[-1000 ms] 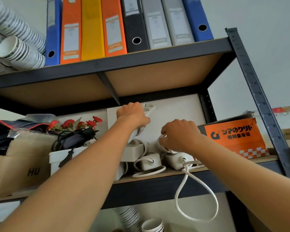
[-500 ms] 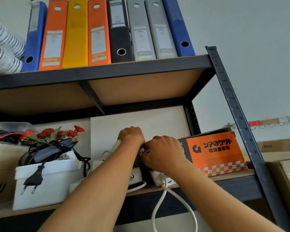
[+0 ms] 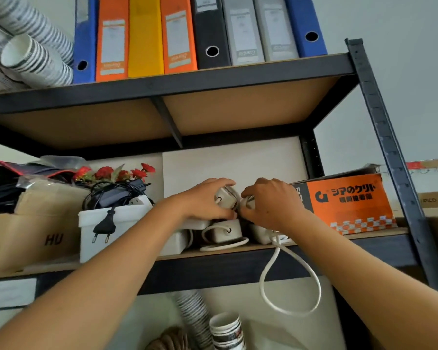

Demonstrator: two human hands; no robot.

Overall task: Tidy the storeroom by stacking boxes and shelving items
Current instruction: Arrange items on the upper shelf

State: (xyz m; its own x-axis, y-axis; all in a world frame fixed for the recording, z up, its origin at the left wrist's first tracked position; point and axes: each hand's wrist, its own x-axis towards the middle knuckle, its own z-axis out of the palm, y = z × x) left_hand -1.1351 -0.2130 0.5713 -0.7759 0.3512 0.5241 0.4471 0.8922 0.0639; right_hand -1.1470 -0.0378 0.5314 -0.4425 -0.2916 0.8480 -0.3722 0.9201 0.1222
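Note:
Several white power strips [image 3: 225, 232] with white cords lie on the middle shelf [image 3: 238, 269] of a dark metal rack. My left hand [image 3: 205, 200] grips the end of one white power strip [image 3: 225, 197] held above the pile. My right hand [image 3: 268, 203] is right beside it, fingers curled round that strip's cord end. A loop of white cord [image 3: 291, 284] hangs from the pile down over the shelf's front edge.
An orange box [image 3: 349, 203] stands right of the pile. Left are a white bin [image 3: 106, 233] with black cables and a plug, red flowers [image 3: 116, 173] and a cardboard box [image 3: 23, 238]. Binders [image 3: 177, 34] and paper cup stacks [image 3: 33, 59] fill the top shelf; more cups [image 3: 225, 332] below.
My left hand came down from the raised power strip end to the pile, and both hands closed in together on one strip. The view shifted as my head moved.

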